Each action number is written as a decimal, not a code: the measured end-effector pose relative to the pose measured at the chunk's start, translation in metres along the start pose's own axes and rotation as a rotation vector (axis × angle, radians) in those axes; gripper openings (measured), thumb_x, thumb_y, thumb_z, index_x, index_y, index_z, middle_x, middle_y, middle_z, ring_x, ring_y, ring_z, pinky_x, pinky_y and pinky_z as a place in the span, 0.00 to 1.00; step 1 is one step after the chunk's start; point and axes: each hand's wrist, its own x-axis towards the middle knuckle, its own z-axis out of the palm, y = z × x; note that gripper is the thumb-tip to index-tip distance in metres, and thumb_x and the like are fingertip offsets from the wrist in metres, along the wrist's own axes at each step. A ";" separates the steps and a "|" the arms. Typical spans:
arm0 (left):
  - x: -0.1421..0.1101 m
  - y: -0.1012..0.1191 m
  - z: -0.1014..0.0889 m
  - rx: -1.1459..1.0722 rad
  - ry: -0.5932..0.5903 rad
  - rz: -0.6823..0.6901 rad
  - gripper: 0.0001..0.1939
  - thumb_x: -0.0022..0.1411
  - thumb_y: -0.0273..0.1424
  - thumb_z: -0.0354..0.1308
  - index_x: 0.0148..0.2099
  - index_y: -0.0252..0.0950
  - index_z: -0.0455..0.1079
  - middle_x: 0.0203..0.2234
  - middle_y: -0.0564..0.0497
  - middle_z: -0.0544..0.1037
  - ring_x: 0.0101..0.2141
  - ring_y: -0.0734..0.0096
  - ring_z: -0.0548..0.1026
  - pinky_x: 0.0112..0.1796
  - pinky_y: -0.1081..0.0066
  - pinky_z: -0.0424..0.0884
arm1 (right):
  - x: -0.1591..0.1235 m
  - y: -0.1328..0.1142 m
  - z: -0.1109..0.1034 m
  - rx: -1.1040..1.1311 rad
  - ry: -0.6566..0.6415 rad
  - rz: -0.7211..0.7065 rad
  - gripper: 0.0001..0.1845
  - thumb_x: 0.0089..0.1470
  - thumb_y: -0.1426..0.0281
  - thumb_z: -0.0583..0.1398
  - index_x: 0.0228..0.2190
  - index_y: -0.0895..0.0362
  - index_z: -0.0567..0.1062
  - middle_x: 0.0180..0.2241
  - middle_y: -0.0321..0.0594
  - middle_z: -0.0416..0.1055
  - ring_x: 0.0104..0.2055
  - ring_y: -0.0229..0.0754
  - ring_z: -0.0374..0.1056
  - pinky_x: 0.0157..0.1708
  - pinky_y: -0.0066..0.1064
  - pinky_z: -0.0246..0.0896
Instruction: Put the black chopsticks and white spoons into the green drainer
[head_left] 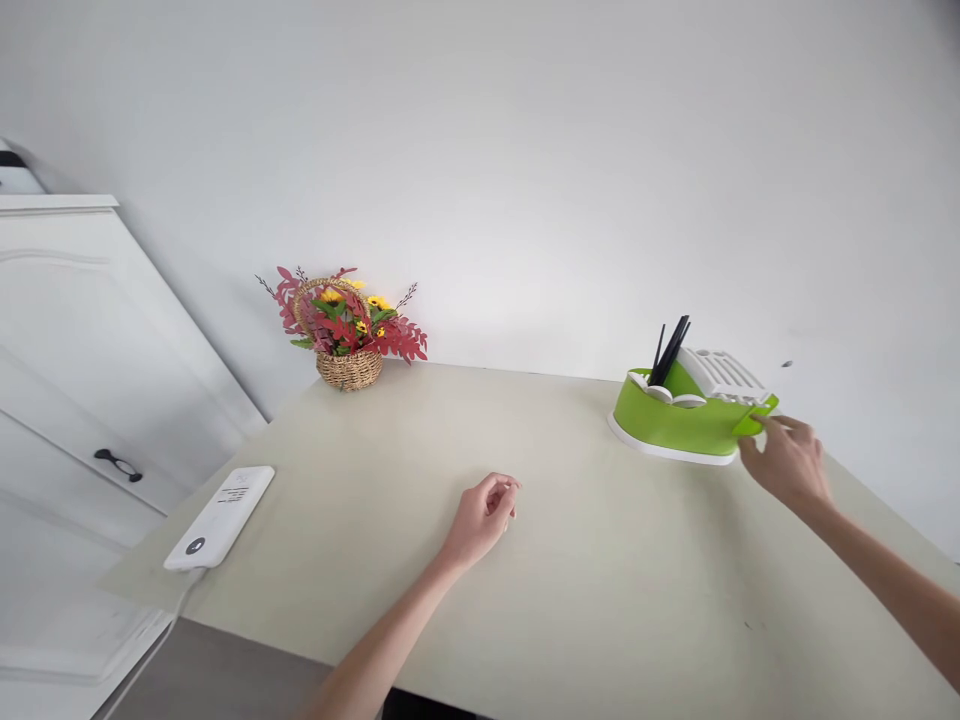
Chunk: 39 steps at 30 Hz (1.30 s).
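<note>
A green and white utensil holder (pixel 675 425) stands at the back right of the table, with black chopsticks (pixel 670 352) upright in its left part and a slotted white rack (pixel 724 374) on top. At its right end my right hand (pixel 791 462) is closed, thumb and fingers pinching a bright green flat piece (pixel 750 422). Whether that piece is loose or part of the holder I cannot tell. My left hand (pixel 484 520) rests at the middle of the table, fingers curled in, with nothing visible in them.
A wicker basket (pixel 350 370) of red leaves and yellow flowers stands at the back left. Near the left edge lies a white power bank (pixel 221 518) with a cable (pixel 166 625) hanging off the table (pixel 570 600). A white cabinet (pixel 90 360) stands left; a wall rises behind.
</note>
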 end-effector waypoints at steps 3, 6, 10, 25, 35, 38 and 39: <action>-0.005 0.001 0.001 0.089 -0.011 0.003 0.18 0.71 0.47 0.54 0.45 0.38 0.74 0.24 0.55 0.73 0.23 0.74 0.67 0.25 0.75 0.63 | -0.012 -0.009 0.012 0.010 -0.116 -0.036 0.38 0.67 0.57 0.43 0.68 0.66 0.60 0.70 0.67 0.51 0.70 0.66 0.52 0.62 0.53 0.54; -0.006 0.000 0.003 0.146 -0.024 0.015 0.18 0.71 0.46 0.53 0.45 0.38 0.74 0.25 0.54 0.73 0.23 0.74 0.67 0.25 0.74 0.63 | -0.020 -0.016 0.021 0.007 -0.146 -0.049 0.41 0.66 0.57 0.43 0.71 0.70 0.49 0.73 0.69 0.40 0.74 0.68 0.43 0.66 0.57 0.49; -0.006 -0.004 0.003 0.159 -0.007 0.032 0.17 0.72 0.46 0.53 0.45 0.38 0.74 0.25 0.54 0.73 0.23 0.73 0.68 0.26 0.74 0.64 | -0.027 -0.020 0.026 -0.013 -0.145 -0.070 0.43 0.65 0.56 0.45 0.71 0.72 0.48 0.74 0.69 0.34 0.76 0.68 0.36 0.69 0.57 0.46; -0.007 -0.012 0.005 0.216 0.020 0.118 0.17 0.72 0.44 0.52 0.43 0.37 0.74 0.23 0.54 0.73 0.26 0.71 0.71 0.29 0.72 0.64 | -0.046 -0.036 0.034 -0.074 -0.078 -0.214 0.44 0.64 0.61 0.51 0.71 0.73 0.43 0.73 0.73 0.36 0.75 0.72 0.39 0.68 0.59 0.45; -0.007 -0.014 0.004 0.242 0.012 0.142 0.16 0.72 0.43 0.52 0.44 0.38 0.74 0.24 0.54 0.74 0.26 0.70 0.71 0.30 0.72 0.64 | -0.079 -0.076 0.035 -0.047 -0.028 -0.321 0.48 0.66 0.63 0.51 0.73 0.64 0.27 0.75 0.68 0.28 0.75 0.75 0.37 0.67 0.61 0.47; -0.007 -0.016 0.004 0.252 0.019 0.154 0.17 0.72 0.44 0.51 0.44 0.38 0.74 0.23 0.54 0.74 0.25 0.70 0.71 0.30 0.72 0.64 | -0.090 -0.096 0.035 -0.023 -0.012 -0.338 0.47 0.67 0.64 0.50 0.73 0.63 0.27 0.75 0.68 0.27 0.75 0.76 0.36 0.67 0.62 0.47; -0.007 -0.016 0.003 0.255 0.022 0.159 0.17 0.72 0.44 0.51 0.44 0.37 0.74 0.23 0.54 0.74 0.25 0.70 0.72 0.30 0.72 0.64 | -0.094 -0.103 0.035 -0.013 -0.007 -0.344 0.46 0.67 0.65 0.50 0.73 0.64 0.27 0.75 0.68 0.26 0.74 0.77 0.35 0.67 0.62 0.47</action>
